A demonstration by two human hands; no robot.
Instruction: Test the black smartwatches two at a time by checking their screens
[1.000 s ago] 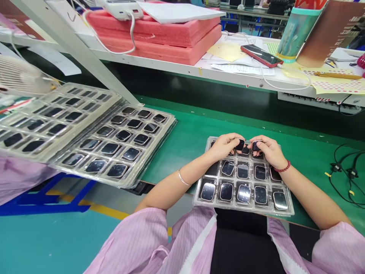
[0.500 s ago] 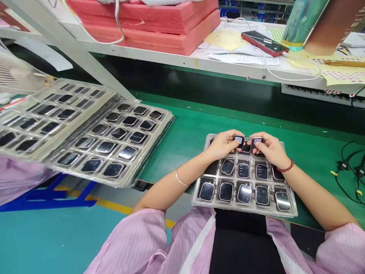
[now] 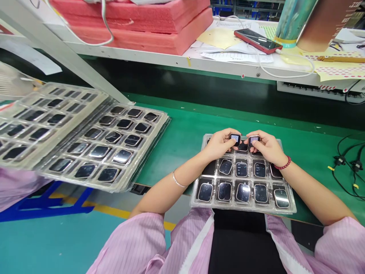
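Note:
My left hand (image 3: pixel 221 145) is closed on a small square watch face (image 3: pixel 235 139) with a lit screen, above the back row of a clear plastic tray (image 3: pixel 242 207). Close beside it, my right hand (image 3: pixel 268 146) grips a second watch face (image 3: pixel 253 141), also lit, with the thumb over its lower part. Rows of watch faces lie in the tray's compartments. Two in the middle row, one of them this watch face (image 3: pixel 241 169), show small marks on their screens. Both hands hide part of the back row.
Stacked trays of watch faces (image 3: pixel 99 151) stand at the left. Black cables (image 3: pixel 355 165) lie on the green table (image 3: pixel 182 133) at the right. A shelf (image 3: pixel 159 57) above the table holds red foam blocks (image 3: pixel 182 36), papers and a phone (image 3: pixel 258 41).
The whole view has shifted slightly, so the shelf and stacked trays appear further left. Both hands still hold their watch faces over the tray, with hardly any movement.

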